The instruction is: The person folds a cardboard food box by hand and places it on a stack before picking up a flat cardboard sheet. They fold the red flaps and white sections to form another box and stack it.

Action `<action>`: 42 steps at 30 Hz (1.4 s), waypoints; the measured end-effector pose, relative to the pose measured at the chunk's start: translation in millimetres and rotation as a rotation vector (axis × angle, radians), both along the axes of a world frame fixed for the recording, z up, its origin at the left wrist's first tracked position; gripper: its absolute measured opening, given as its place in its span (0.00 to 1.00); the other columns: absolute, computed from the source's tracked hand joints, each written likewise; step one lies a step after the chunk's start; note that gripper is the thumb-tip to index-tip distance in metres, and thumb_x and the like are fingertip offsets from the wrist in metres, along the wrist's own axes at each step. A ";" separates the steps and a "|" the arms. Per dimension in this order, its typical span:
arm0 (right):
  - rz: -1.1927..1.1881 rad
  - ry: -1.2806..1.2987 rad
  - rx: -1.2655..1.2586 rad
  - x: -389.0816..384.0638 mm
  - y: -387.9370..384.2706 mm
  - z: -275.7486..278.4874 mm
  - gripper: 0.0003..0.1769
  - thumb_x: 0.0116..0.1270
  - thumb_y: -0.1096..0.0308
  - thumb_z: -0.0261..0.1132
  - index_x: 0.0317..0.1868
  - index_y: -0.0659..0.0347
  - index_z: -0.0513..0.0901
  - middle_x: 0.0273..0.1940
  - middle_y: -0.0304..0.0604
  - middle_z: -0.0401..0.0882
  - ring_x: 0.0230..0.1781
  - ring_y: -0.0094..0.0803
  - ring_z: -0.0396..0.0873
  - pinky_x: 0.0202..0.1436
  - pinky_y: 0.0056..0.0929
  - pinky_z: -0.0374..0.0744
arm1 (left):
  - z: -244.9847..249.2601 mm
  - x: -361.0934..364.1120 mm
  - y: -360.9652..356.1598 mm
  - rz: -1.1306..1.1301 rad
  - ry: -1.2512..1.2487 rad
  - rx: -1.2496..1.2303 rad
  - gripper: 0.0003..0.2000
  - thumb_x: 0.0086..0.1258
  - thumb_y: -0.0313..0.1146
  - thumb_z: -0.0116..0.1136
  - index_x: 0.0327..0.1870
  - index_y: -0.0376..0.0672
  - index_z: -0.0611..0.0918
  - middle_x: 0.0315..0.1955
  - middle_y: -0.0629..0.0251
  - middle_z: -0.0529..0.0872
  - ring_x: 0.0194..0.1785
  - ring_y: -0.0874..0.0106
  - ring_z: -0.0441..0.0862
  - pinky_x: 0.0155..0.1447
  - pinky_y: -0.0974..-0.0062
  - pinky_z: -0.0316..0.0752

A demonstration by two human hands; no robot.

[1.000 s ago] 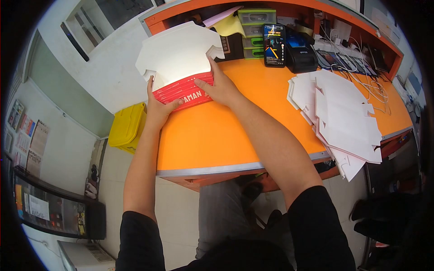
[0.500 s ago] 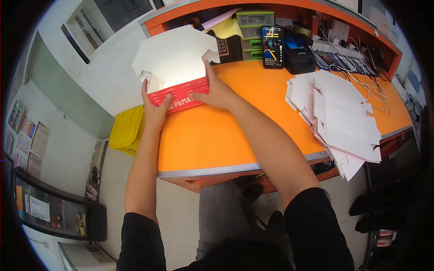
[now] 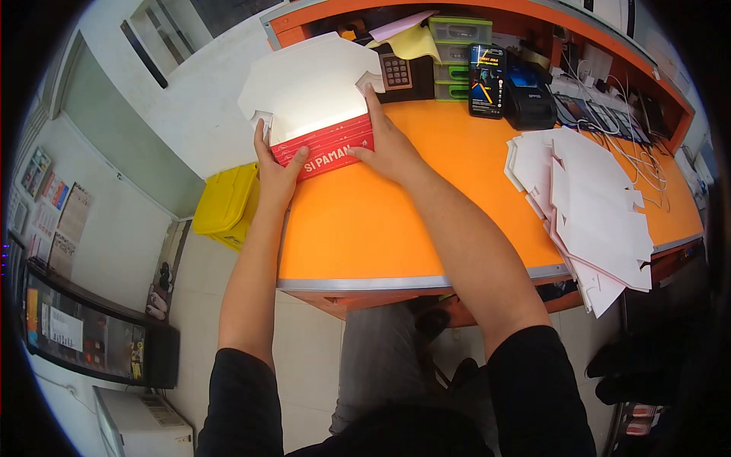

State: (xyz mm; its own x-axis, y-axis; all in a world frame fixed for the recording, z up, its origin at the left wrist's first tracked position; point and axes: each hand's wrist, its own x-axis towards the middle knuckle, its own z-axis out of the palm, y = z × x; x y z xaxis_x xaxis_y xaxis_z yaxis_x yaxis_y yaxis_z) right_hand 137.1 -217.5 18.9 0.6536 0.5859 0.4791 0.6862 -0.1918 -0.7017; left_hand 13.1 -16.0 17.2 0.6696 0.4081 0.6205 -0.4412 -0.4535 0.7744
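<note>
A stack of nested red cardboard food boxes stands at the far left of the orange counter. White lettering reading "SI PAMAN" shows on its front, and the white lid is raised at the back. My left hand grips the left side, thumb on the front face. On the opposite side my right hand holds the stack, its thumb also against the front. Fingers of both hands are partly hidden behind the side flaps. Flat unfolded box blanks lie piled on the right, overhanging the front edge.
A phone leans upright beside a black printer. Behind them are green-framed drawers and a black keypad box. White cables tangle at the back right. A yellow bin stands left of the counter.
The camera view has shifted a little, so the scene sits slightly farther right. Both hands keep hold of the box stack, whose front lettering is now less covered by my fingers.
</note>
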 end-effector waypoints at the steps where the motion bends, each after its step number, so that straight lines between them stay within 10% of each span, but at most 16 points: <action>1: -0.021 -0.064 -0.005 -1.1 -2.4 1.1 0.64 0.65 0.62 0.77 0.86 0.46 0.36 0.81 0.62 0.56 0.79 0.56 0.64 0.79 0.45 0.71 | -1.8 1.2 3.3 0.004 0.006 0.019 0.45 0.72 0.34 0.72 0.83 0.46 0.54 0.75 0.47 0.66 0.74 0.59 0.71 0.74 0.63 0.74; 7: -0.008 -0.074 0.022 -2.3 -6.7 0.3 0.46 0.67 0.65 0.74 0.81 0.44 0.58 0.79 0.57 0.61 0.78 0.56 0.65 0.78 0.46 0.71 | -5.1 4.4 14.3 0.093 0.009 0.251 0.34 0.73 0.32 0.69 0.76 0.47 0.63 0.79 0.47 0.59 0.76 0.57 0.68 0.74 0.62 0.74; 15: -0.009 -0.039 0.002 -4.3 -8.5 5.2 0.43 0.69 0.65 0.73 0.79 0.49 0.59 0.77 0.55 0.65 0.75 0.54 0.69 0.76 0.45 0.73 | -12.4 10.7 25.3 0.140 -0.036 0.261 0.24 0.70 0.37 0.74 0.57 0.44 0.70 0.80 0.44 0.58 0.82 0.48 0.58 0.79 0.57 0.65; 24: -0.030 -0.071 0.002 -5.5 -8.5 5.2 0.45 0.70 0.67 0.72 0.81 0.49 0.56 0.77 0.56 0.65 0.76 0.54 0.68 0.77 0.44 0.73 | -19.1 16.1 37.1 0.204 -0.011 0.317 0.20 0.82 0.46 0.57 0.61 0.42 0.66 0.80 0.43 0.59 0.82 0.49 0.56 0.83 0.57 0.53; 34: -0.063 -0.047 0.053 -2.9 -5.5 -6.0 0.64 0.66 0.57 0.77 0.86 0.54 0.36 0.84 0.63 0.47 0.82 0.59 0.57 0.80 0.51 0.66 | -10.4 4.9 10.9 0.108 -0.017 0.167 0.57 0.69 0.41 0.73 0.83 0.35 0.37 0.81 0.31 0.46 0.84 0.46 0.52 0.84 0.57 0.52; 42: -0.291 -0.261 -0.449 -73.6 -69.4 -8.4 0.59 0.73 0.34 0.60 0.86 0.59 0.38 0.85 0.65 0.39 0.87 0.61 0.34 0.86 0.60 0.44 | -36.3 -58.9 5.9 0.330 0.488 0.616 0.56 0.73 0.57 0.63 0.84 0.32 0.39 0.83 0.32 0.37 0.86 0.40 0.36 0.83 0.39 0.42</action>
State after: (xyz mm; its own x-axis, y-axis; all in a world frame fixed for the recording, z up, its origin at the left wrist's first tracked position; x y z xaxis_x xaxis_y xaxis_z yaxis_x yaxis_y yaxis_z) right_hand 63.6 -286.9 10.5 0.7114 0.5833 0.3920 0.7001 -0.6367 -0.3231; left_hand -45.7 -10.1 -19.2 0.8257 0.3140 0.4686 0.1072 -0.9029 0.4162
